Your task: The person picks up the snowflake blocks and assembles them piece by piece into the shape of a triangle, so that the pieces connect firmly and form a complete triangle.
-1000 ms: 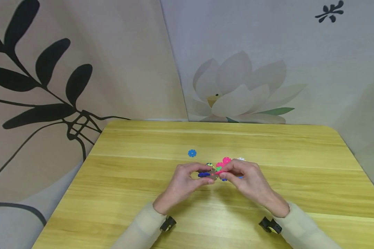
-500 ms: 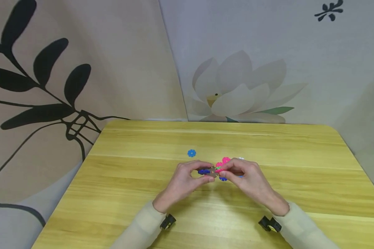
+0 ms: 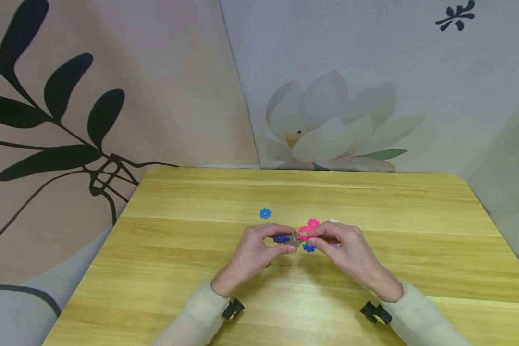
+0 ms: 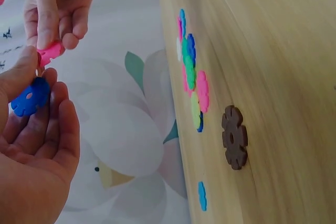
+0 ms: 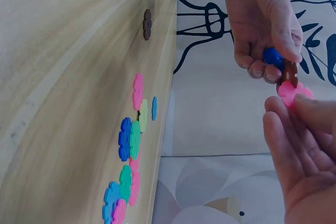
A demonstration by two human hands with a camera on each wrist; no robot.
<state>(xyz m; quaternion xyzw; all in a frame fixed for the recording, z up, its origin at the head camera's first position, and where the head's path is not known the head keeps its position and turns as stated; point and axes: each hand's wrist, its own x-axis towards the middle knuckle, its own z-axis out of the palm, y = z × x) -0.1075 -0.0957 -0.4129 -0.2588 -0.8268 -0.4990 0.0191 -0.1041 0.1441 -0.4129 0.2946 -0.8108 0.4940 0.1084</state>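
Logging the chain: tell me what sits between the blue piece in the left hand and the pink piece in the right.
A brown piece sits between the blue piece and the pink piece; the right wrist view shows it.

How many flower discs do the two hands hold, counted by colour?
Blue disc: 1, in the left hand
Brown disc: 1, in the left hand, joined to the blue disc
Pink disc: 1, in the right hand
Total: 3
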